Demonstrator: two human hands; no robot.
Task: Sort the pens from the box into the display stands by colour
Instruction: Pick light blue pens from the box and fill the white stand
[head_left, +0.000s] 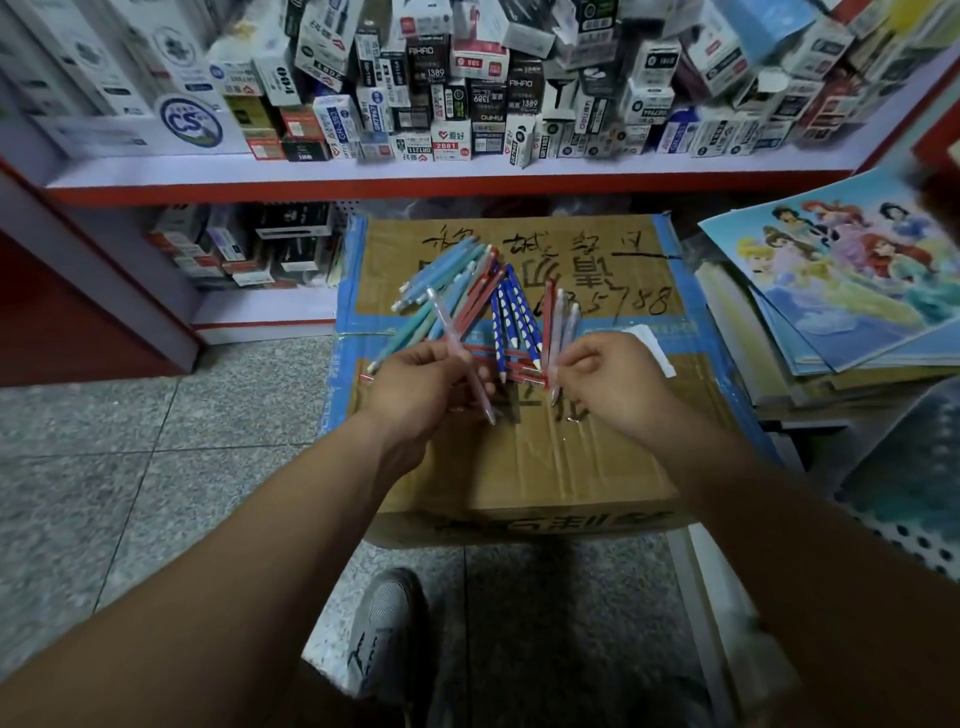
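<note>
Sorting is mid-way: the left hand (415, 384) has its grip closed round a pale pink pen (451, 332), and the right hand (608, 379) pinches matching pens (563, 322) above the mixed pile (467, 280) on the cardboard box (571, 457). The next move is probably to join the pinks; no stand is in view.

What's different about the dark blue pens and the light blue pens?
The dark blue pens have white spots; the light blue pens are plain. The dark blue pens run almost straight up the picture, tips toward the person, while the light blue pens slant sideways. The dark blue pens sit in the middle; the light blue pens are nearer the left hand. Both are in one bunch over the cardboard box.
</note>
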